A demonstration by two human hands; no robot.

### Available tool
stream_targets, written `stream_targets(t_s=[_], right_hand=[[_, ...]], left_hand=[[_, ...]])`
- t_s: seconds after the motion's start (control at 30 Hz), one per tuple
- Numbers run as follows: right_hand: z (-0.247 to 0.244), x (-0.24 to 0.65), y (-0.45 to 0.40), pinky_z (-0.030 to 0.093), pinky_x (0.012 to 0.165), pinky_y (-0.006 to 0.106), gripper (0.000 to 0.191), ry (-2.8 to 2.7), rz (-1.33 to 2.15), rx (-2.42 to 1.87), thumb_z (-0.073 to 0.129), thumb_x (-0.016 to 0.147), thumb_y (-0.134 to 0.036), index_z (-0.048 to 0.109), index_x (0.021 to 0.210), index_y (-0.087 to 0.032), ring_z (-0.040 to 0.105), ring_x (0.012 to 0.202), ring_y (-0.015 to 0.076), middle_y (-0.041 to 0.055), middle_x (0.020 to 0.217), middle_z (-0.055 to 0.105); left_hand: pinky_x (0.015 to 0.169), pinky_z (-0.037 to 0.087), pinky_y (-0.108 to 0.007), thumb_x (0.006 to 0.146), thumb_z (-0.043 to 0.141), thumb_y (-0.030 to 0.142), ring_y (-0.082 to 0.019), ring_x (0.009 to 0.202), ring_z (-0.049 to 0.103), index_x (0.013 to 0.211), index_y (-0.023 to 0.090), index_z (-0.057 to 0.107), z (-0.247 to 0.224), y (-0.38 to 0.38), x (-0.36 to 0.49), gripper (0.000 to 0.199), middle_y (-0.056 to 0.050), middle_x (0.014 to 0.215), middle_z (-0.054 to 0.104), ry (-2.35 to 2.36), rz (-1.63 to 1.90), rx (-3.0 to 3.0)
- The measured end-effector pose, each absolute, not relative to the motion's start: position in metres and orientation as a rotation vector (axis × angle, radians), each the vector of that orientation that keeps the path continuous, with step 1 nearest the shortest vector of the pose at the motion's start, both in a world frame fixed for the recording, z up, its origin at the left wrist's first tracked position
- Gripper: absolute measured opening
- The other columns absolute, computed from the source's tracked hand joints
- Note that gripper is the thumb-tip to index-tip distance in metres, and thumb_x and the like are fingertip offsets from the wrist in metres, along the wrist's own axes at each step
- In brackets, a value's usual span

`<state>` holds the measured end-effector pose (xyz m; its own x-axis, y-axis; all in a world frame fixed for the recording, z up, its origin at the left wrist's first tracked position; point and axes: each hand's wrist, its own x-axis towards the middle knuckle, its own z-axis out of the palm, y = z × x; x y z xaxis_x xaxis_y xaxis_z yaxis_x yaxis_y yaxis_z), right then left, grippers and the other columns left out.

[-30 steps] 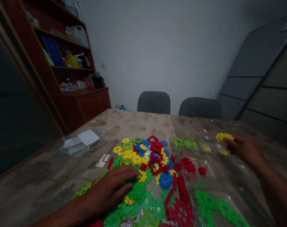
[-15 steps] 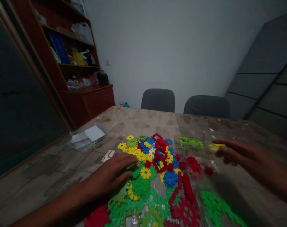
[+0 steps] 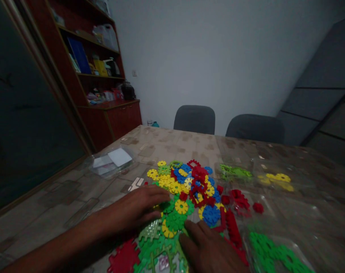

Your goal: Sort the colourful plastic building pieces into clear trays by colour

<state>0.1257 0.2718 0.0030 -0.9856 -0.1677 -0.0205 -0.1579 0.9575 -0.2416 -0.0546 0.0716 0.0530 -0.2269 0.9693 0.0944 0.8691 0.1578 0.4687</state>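
— While both of our hands are down on the table (image 3: 172,146), where does the pile of plastic pieces (image 3: 189,189) sit?

— Mid-table, right in front of us. Its long axis runs from the near edge away toward the two grey chairs (image 3: 194,118), slightly rightward as it goes. Yellow, blue and red pieces at the far end, green and red grid shapes nearest us.

— Left hand (image 3: 138,208)?

— Palm down on the left flank of the pile, fingers loosely together and extended, tips touching green and yellow discs. We can't tell whether anything is pinched beneath it.

— Right hand (image 3: 210,248)?

— Low in view, back of the hand up, fingers pointing into the pile, resting on green pieces just beside a yellow gear disc (image 3: 181,206). Flat rather than pinching; the fingertips look bare.

— Surroundings?

— Clear bags to the right: one with light green pieces (image 3: 235,172), one with yellow pieces (image 3: 277,180), one with darker green pieces (image 3: 272,252) near us. A clear plastic box with white cards (image 3: 111,163) lies well apart at left. Red-brown shelving (image 3: 104,94) stands beyond.
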Motion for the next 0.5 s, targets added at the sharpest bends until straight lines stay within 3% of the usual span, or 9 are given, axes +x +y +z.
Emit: stream_targets(t_s=[0.13, 0.27, 0.37, 0.5], right_hand=[[0.037, 0.114, 0.272, 0.049, 0.106, 0.055, 0.055, 2.957, -0.572, -0.296, 0.075, 0.087, -0.032, 0.062, 0.139, -0.015, 0.054, 0.133, 0.0418, 0.02, 0.148, 0.056], [0.039, 0.109, 0.269, 0.037, 0.117, 0.056, 0.055, 2.933, -0.685, -0.148, 0.052, 0.101, -0.026, 0.047, 0.154, -0.01, 0.038, 0.146, 0.0402, 0.0211, 0.161, 0.038], [0.029, 0.108, 0.268, 0.039, 0.115, 0.056, 0.055, 2.934, -0.703, -0.074, 0.04, 0.102, -0.017, 0.043, 0.156, -0.009, 0.039, 0.146, 0.0395, 0.0209, 0.161, 0.039], [0.034, 0.102, 0.263, 0.045, 0.111, 0.047, 0.056, 3.016, -0.717, -0.032, 0.046, 0.097, -0.009, 0.05, 0.152, -0.019, 0.051, 0.139, 0.0326, 0.0162, 0.152, 0.054]], left_hand=[[0.112, 0.044, -0.044, 0.102, 0.059, 0.025, -0.027, 0.13, 0.058, 0.138, 0.03, 0.059, 0.06, 0.061, -0.07, 0.037, -0.007, 0.142, 0.063, 2.253, 0.673, 1.739], [0.113, 0.044, -0.048, 0.084, 0.079, 0.022, -0.031, 0.135, 0.054, 0.136, 0.032, 0.061, 0.065, 0.049, -0.073, 0.056, -0.006, 0.148, 0.058, 2.203, 0.501, 1.623], [0.11, 0.047, -0.048, 0.073, 0.086, 0.019, -0.034, 0.137, 0.051, 0.135, 0.033, 0.062, 0.064, 0.047, -0.067, 0.068, -0.006, 0.152, 0.052, 2.18, 0.445, 1.59], [0.109, 0.048, -0.048, 0.072, 0.082, 0.011, -0.032, 0.133, 0.054, 0.133, 0.034, 0.061, 0.061, 0.052, -0.058, 0.069, -0.006, 0.148, 0.052, 2.173, 0.478, 1.581]])
